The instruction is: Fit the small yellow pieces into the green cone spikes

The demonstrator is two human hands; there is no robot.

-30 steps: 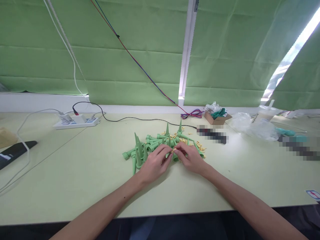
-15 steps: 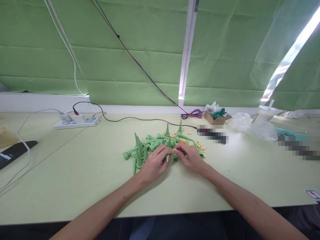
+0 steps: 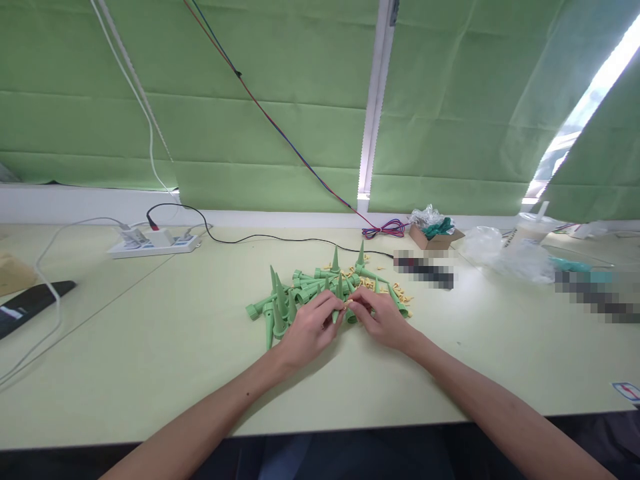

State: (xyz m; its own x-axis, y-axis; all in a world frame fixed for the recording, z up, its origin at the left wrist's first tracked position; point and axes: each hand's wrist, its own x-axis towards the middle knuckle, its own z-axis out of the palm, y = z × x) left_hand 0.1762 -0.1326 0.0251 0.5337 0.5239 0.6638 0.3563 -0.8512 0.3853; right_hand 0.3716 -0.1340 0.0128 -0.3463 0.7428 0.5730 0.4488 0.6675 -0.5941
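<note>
My left hand (image 3: 315, 327) is closed around a green plastic spike (image 3: 336, 316), whose pointed end shows below the fingertips. Close against it, my right hand (image 3: 381, 317) pinches a small yellow plastic piece (image 3: 349, 303) at the spike; the fingers cover most of it. Behind both hands lies a pile of green plastic spikes (image 3: 280, 310), some standing on their wide capped ends and others on their sides. Small yellow pieces (image 3: 400, 292) are scattered among and to the right of the pile.
A white power strip (image 3: 155, 245) sits at the back left, its black cable crossing behind the pile. Bundled wires (image 3: 384, 229), a small cardboard box (image 3: 435, 239), plastic bags (image 3: 525, 260) and a lidded cup (image 3: 533, 228) stand along the back right. A dark flat object (image 3: 35, 305) lies far left.
My right fingers have shifted very slightly at the small yellow piece. My left hand keeps its hold on the green spike, and the pile looks the same.
</note>
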